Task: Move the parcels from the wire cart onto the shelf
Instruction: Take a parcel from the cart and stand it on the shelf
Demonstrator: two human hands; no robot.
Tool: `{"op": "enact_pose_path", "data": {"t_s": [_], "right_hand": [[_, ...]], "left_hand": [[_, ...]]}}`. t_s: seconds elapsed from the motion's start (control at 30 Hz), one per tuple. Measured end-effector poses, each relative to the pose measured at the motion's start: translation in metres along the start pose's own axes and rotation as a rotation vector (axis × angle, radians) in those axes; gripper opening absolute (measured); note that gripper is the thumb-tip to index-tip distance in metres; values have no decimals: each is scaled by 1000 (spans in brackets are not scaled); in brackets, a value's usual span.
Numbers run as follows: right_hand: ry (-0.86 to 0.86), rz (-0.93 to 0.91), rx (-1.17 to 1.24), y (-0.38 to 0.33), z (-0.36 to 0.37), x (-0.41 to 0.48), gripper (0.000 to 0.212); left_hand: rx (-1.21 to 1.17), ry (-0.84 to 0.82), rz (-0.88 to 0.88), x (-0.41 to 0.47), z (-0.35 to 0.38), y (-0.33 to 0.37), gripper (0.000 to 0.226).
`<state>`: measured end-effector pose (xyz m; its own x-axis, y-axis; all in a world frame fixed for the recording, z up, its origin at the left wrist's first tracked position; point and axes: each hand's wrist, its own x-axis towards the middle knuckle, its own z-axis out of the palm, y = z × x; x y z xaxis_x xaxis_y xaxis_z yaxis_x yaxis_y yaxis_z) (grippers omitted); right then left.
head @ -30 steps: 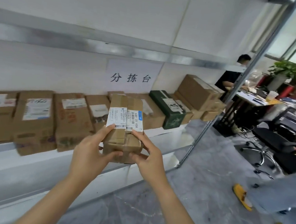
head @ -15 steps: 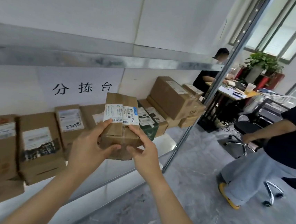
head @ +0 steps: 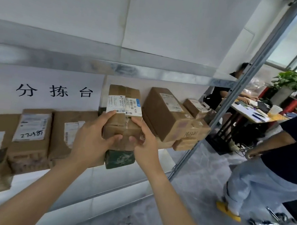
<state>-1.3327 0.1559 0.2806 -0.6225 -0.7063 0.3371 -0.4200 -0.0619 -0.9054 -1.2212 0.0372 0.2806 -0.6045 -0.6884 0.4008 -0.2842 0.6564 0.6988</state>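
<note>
I hold a small brown cardboard parcel (head: 122, 117) with two white barcode labels in both hands. My left hand (head: 90, 139) grips its left side and bottom edge. My right hand (head: 145, 144) grips its right side. The parcel hangs over the white shelf board (head: 165, 159), just above a dark green box (head: 119, 159) that lies on the shelf. Several brown parcels stand in a row along the shelf, such as one at the left (head: 31, 139) and a stack at the right (head: 167, 114). The wire cart is out of view.
A metal shelf beam (head: 112, 67) runs above the parcels, and a slanted steel post (head: 237, 81) ends the shelf at the right. A person in a dark shirt and light trousers (head: 275, 157) stands close at right. Behind are a desk (head: 253, 111), a seated person and a plant.
My view has swung right and moved closer to the shelf. The held parcel has moved right along the row, from in front of the brown parcels to over the green box.
</note>
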Motion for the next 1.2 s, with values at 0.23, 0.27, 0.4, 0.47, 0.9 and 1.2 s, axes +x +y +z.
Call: {"op": "enact_pose_path", "data": {"t_s": [0.23, 0.27, 0.4, 0.47, 0.9, 1.2], "right_hand": [[-12, -35, -110, 29, -48, 47, 53], [-17, -28, -133, 33, -52, 53, 52], [-54, -28, -218, 47, -59, 67, 51], [-48, -54, -235, 52, -61, 72, 50], [-27, -48, -546, 73, -74, 101, 52], [-20, 36, -693, 83, -71, 112, 60]], "left_hand": [[-60, -24, -15, 31, 53, 22, 72], [-63, -39, -19, 35, 59, 22, 72], [-1, -103, -60, 45, 76, 22, 71], [-4, -107, -56, 51, 80, 21, 70], [-96, -126, -38, 79, 130, 22, 62], [-67, -92, -17, 84, 149, 20, 64]]}}
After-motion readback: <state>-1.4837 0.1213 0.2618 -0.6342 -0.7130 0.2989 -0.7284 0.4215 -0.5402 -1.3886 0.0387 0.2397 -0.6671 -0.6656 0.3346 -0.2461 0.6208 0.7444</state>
